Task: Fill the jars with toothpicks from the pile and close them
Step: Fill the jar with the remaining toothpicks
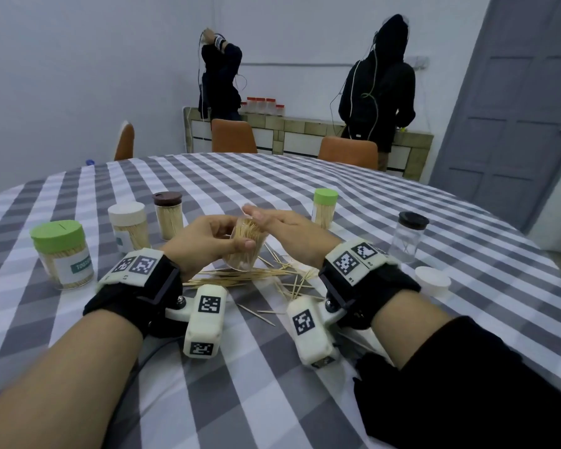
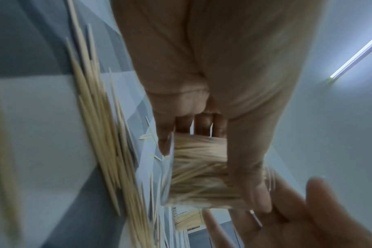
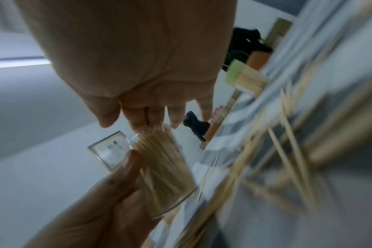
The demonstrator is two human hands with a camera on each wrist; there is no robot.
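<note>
Gripping one open jar [image 1: 245, 244], left hand [image 1: 204, 244]; right hand [image 1: 285, 231] flat on its toothpicks [image 1: 248, 230]; five capped jars.

The counter [image 1: 370, 189] is round and wears a grey-and-white checked cloth. At its centre lies a loose pile of toothpicks [image 1: 240, 275], with strays scattered toward 5 o'clock. At 9 o'clock stands a green-lidded jar [image 1: 62, 254]; at 10 o'clock a white-lidded jar [image 1: 128, 226] and, just beside it, a brown-lidded jar [image 1: 168, 215]. A second green-lidded jar [image 1: 324, 207] stands at 1 o'clock, an almost bare black-lidded jar [image 1: 408, 236] at 2 o'clock, and a white lid [image 1: 433, 281] at 3 o'clock.
</note>
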